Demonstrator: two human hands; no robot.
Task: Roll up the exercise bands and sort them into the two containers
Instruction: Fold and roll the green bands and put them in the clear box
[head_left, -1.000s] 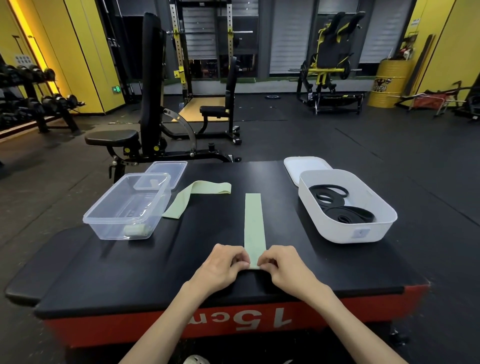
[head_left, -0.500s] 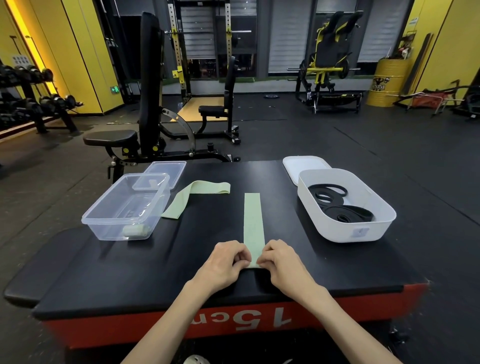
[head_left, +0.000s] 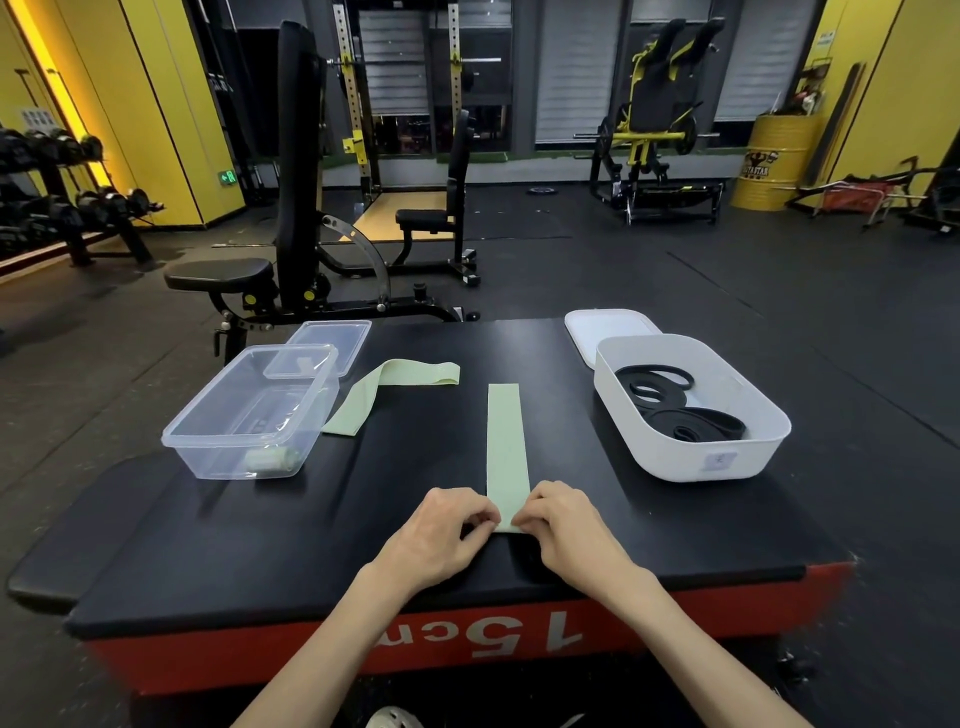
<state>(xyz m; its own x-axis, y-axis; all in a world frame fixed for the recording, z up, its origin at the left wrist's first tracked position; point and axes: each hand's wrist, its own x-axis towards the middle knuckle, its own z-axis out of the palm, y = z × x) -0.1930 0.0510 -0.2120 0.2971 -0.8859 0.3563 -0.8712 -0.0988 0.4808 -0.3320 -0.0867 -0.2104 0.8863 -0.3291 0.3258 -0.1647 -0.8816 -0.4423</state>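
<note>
A black padded platform (head_left: 260, 545) with a red side (head_left: 260, 660) reading 15cm upside down is filling the foreground. Behind its far left corner, an adjustable black bench (head_left: 291, 208) is standing with its back pad upright. A dumbbell rack (head_left: 62, 208) is lining the yellow wall (head_left: 156, 104) at left. Farther back, a squat rack (head_left: 353, 104) is standing over a second bench (head_left: 447, 208), while a yellow machine (head_left: 654, 140) and a yellow barrel (head_left: 774, 161) are sitting toward the right

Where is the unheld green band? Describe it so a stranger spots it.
On the black platform, right of the clear container, lies the loose green band. It is bent, unlike the straight band the left hand and right hand pinch.
</note>
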